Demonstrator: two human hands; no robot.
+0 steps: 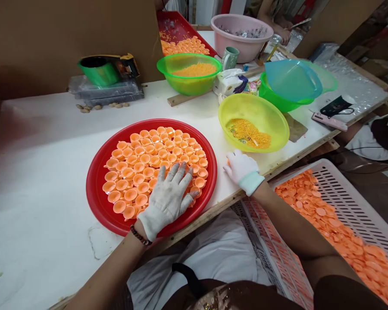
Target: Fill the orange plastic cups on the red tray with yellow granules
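A round red tray on the white table holds many small orange plastic cups, packed side by side with most hollows facing up. My left hand, in a white glove with greyed fingertips, lies flat over the cups at the tray's near right, fingers spread. To the right of the tray, my right hand is curled low over the table, also gloved. A bit of orange plastic shows at its fingertips, mostly hidden. Just beyond it stands a yellow bowl containing small yellow-orange pieces.
A green bowl, a pink basin and a mug stand farther back. A tape dispenser is at the back left. A white crate of orange pieces sits below the table's right edge. Other people's hands show at the far side.
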